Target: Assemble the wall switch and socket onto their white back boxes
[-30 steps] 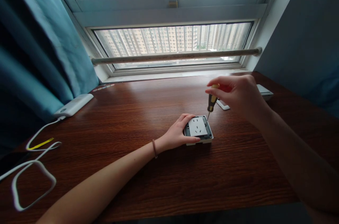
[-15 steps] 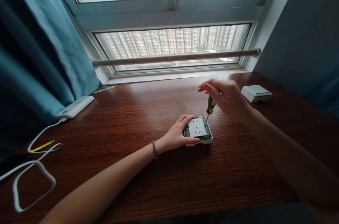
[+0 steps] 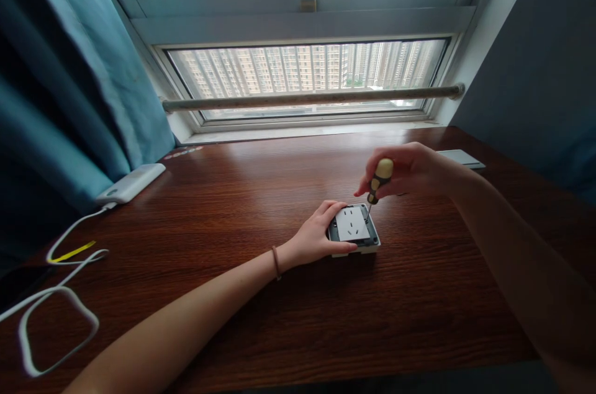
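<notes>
A white wall socket [image 3: 352, 224] in a shallow box lies on the brown wooden table, its dark inner frame exposed around the white face. My left hand [image 3: 322, 231] grips the box from its left side, thumb along the near edge and fingers over the far edge. In my right hand [image 3: 403, 167] is a screwdriver [image 3: 382, 172] with a yellow and black handle. It stands tilted, and its shaft runs down to the right side of the socket frame. The tip is too small to make out exactly.
Partly hidden behind my right hand, a second white box [image 3: 462, 159] lies at the back right. On the left are a white power strip [image 3: 131, 184], its looping white cable [image 3: 95, 322] and a yellow strip [image 3: 74, 252]. A blue curtain [image 3: 135, 102] hangs beside the window.
My right hand has turned and shifted right around the screwdriver, so the handle's yellow end now shows. My left hand still holds the socket. The view has shifted slightly.
</notes>
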Motion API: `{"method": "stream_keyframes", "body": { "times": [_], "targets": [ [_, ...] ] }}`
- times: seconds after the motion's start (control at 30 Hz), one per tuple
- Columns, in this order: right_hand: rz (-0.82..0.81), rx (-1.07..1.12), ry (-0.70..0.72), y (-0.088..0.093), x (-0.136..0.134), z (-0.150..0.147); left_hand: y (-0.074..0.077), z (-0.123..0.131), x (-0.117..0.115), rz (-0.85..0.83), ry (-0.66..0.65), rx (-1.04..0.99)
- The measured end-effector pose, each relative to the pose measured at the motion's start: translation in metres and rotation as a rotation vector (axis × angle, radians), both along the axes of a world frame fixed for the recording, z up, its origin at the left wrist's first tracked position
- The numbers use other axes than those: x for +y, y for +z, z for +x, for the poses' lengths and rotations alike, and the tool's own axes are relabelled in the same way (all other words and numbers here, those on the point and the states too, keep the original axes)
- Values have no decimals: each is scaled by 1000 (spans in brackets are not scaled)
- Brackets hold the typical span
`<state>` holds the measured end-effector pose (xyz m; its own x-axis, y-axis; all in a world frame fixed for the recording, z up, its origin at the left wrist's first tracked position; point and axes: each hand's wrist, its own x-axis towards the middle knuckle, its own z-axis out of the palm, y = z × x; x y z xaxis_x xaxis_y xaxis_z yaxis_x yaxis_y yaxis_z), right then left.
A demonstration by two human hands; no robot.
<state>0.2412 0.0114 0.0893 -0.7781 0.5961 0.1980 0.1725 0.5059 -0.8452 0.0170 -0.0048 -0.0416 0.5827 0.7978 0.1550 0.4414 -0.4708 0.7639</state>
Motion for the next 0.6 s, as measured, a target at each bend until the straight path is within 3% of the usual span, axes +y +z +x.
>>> {"method": "stream_keyframes", "body": {
  "times": [0.27, 0.37, 0.43, 0.6],
  "targets": [
    [316, -80, -530, -11, 1, -10, 1, 1, -1, 4, 0, 3],
    [351, -19, -628, -20, 3, -14, 1, 1, -1, 9, -1, 3],
    [317, 71, -571, -24, 4, -18, 0, 0, -1, 12, 2, 5],
    [66, 269, -209, -28, 8, -19, 0, 0, -1, 11, 3, -2]
  ]
}}
